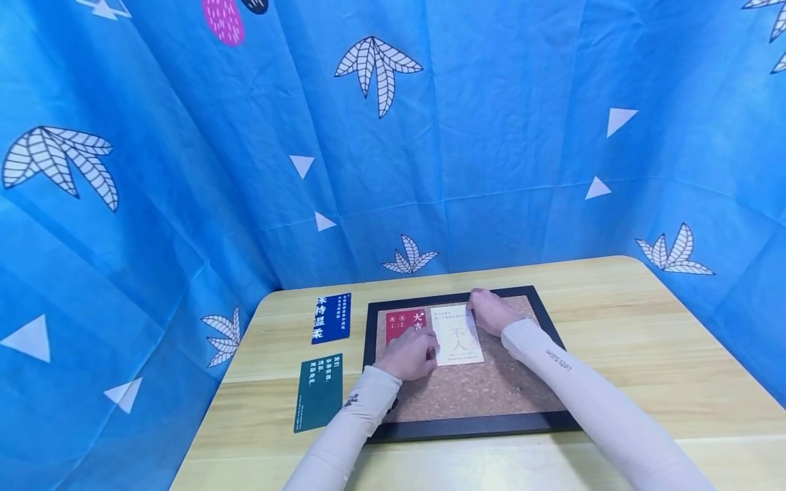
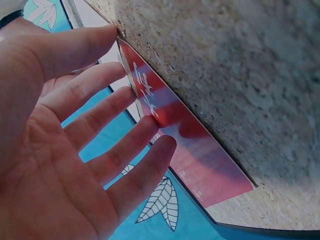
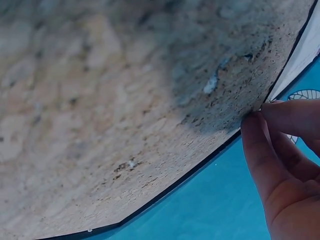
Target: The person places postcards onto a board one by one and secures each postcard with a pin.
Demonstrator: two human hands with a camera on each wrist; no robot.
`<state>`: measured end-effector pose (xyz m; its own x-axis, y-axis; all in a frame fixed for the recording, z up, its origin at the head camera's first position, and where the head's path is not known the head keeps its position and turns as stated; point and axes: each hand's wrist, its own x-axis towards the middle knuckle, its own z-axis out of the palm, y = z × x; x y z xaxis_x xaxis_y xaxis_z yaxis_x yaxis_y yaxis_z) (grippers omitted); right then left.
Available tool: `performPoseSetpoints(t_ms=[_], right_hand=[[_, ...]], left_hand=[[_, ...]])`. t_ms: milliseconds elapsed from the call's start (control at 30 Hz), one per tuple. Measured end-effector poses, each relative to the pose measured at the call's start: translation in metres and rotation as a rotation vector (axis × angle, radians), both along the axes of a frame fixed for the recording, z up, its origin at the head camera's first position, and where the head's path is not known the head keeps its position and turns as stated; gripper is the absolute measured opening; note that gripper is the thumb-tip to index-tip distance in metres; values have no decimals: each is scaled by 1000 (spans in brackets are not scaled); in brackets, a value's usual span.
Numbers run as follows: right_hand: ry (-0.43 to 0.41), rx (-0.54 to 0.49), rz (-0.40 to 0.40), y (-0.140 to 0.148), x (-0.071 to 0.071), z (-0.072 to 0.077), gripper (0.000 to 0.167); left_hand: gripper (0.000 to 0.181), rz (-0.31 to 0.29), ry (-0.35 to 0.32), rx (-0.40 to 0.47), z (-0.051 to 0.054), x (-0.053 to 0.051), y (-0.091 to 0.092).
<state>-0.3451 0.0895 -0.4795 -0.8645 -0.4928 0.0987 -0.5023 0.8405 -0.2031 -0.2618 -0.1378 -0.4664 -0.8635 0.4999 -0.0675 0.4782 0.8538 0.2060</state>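
A white card [image 1: 457,344] with printed characters lies on a cork board [image 1: 467,392] in a black frame, right beside a red card [image 1: 399,324]. My right hand [image 1: 490,312] pinches the white card near its far right corner; in the right wrist view thumb and forefinger [image 3: 252,130] meet there. The left hand [image 1: 410,354] rests over the near part of the red card, at the white card's left edge. Its fingers [image 2: 100,120] are spread and nearly straight in the left wrist view, with the tips touching along the red card [image 2: 200,145].
Left of the frame lie a blue card [image 1: 332,318] and, nearer, a green card [image 1: 319,392] on the wooden table [image 1: 258,443]. A blue patterned curtain [image 1: 491,150] hangs behind and on both sides. The black frame's rim [image 1: 479,427] borders the cork.
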Motion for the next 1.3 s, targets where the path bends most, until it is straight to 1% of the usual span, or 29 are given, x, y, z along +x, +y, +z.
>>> performPoseSetpoints(t_ms=[67, 200, 567, 767, 1100, 1300], right_hand=[[17, 1, 13, 0, 0, -1, 29], [34, -6, 11, -1, 0, -3, 30], [18, 5, -20, -3, 2, -1, 29], [14, 32, -21, -4, 2, -3, 29], [67, 113, -21, -7, 5, -4, 21], [89, 131, -15, -7, 6, -5, 19]], left_hand=[[22, 0, 4, -5, 0, 0, 0], [22, -2, 4, -10, 0, 0, 0], [22, 3, 1, -5, 2, 0, 1], [22, 3, 0, -4, 2, 0, 1], [20, 12, -6, 0, 1, -1, 1], [18, 6, -7, -1, 1, -1, 0]])
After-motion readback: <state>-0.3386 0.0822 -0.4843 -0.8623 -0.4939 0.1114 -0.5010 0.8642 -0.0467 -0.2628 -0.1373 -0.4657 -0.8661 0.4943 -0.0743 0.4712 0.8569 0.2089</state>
